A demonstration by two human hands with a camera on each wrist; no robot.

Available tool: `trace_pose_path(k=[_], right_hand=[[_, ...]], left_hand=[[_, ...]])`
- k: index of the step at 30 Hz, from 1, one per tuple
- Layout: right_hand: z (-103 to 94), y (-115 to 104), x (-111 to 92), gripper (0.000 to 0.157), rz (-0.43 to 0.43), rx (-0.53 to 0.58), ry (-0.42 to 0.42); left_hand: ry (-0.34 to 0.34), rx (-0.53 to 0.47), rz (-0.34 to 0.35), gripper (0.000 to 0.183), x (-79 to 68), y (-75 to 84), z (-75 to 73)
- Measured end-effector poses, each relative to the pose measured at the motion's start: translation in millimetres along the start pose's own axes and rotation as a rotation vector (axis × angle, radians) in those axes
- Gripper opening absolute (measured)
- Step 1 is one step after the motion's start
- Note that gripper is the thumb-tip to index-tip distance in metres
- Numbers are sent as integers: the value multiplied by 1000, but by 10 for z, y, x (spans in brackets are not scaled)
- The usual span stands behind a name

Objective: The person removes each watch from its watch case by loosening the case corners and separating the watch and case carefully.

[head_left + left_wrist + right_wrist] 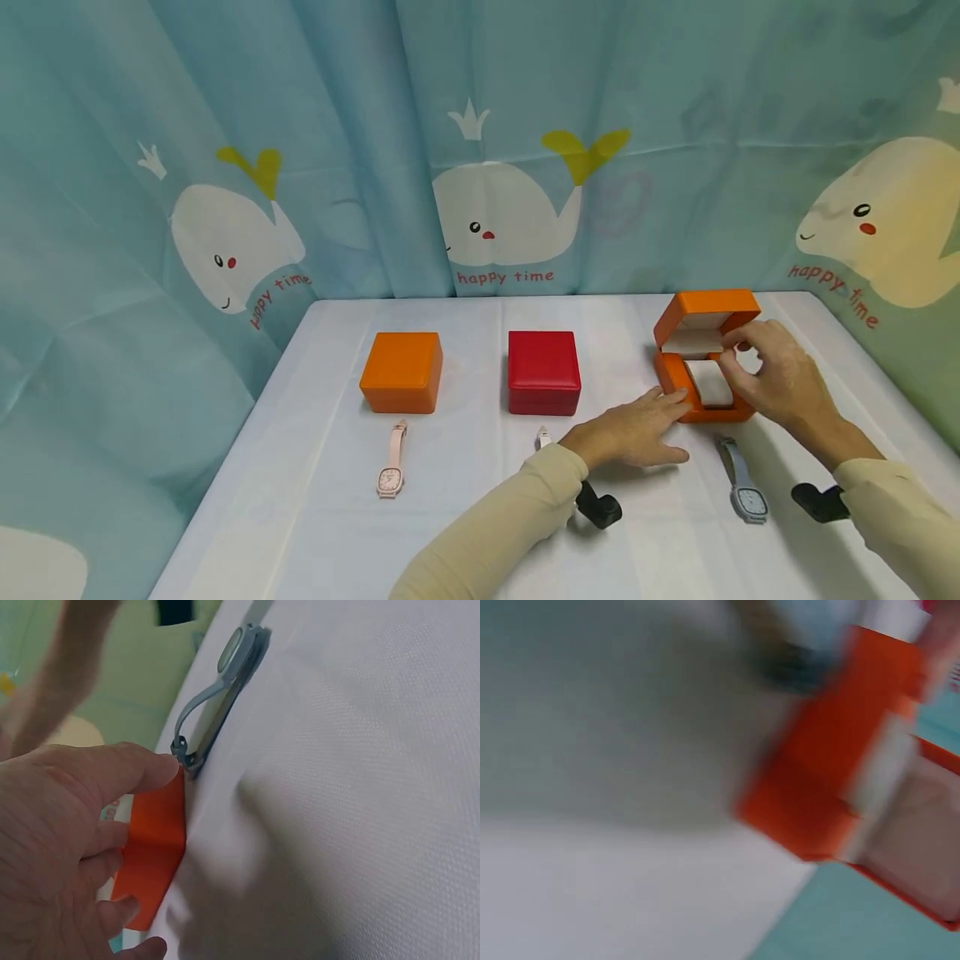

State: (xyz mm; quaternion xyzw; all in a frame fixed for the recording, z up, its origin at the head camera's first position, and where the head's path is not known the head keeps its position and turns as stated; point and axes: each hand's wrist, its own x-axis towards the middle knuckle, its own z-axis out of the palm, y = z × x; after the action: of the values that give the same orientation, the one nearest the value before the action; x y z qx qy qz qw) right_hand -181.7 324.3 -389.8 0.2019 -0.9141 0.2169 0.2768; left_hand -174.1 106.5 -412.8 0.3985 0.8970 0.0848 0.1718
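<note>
An orange watch box [705, 412] stands with its lid up at the right of the table, a pale cushion [708, 383] inside. My left hand [633, 429] has its fingers stretched out, the tips at the box's front left corner. Over the box's right side, my right hand [783, 371] bends its thumb and forefinger near the lid's lower edge, with a gap between the tips and nothing visible in them. The right wrist view is blurred and does not show its fingers. In front of the box lies a grey-blue watch [742, 483].
Left of the open box stand a closed red box [543, 372] and a closed orange box [402, 372]. A pink watch [393, 462] lies before the orange one. My left forearm mostly hides a white watch [543, 436]. A whale-print curtain [360, 167] hangs behind the table.
</note>
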Motion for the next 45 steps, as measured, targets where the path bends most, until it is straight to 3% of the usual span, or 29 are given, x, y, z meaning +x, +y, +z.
trace_pose_path(k=[2, 4, 7, 12, 16, 24, 32, 45], right_hand=[[-64, -44, 160, 17, -55, -31, 124], [-116, -80, 334, 25, -46, -52, 138], [-145, -123, 555, 51, 92, -125, -17], [-113, -143, 739, 94, 399, -208, -386], [-98, -156, 774, 102, 499, -212, -500], [-78, -217, 783, 89, 481, -203, -462], [-70, -262, 761, 89, 534, -223, -448], [-65, -308, 658, 87, 509, -180, -343]], left_hand=[[9, 2, -3, 70, -8, -3, -8], [18, 8, -12, 70, -13, -3, -16], [36, 20, -29, 70, -17, 1, -19], [41, 8, -30, 71, -26, 23, -1], [43, 19, -28, 70, -29, 49, 11], [74, 83, -41, 70, -20, 64, 46], [75, 83, -61, 70, -31, 84, 68], [93, 105, -83, 66, -48, 81, 71]])
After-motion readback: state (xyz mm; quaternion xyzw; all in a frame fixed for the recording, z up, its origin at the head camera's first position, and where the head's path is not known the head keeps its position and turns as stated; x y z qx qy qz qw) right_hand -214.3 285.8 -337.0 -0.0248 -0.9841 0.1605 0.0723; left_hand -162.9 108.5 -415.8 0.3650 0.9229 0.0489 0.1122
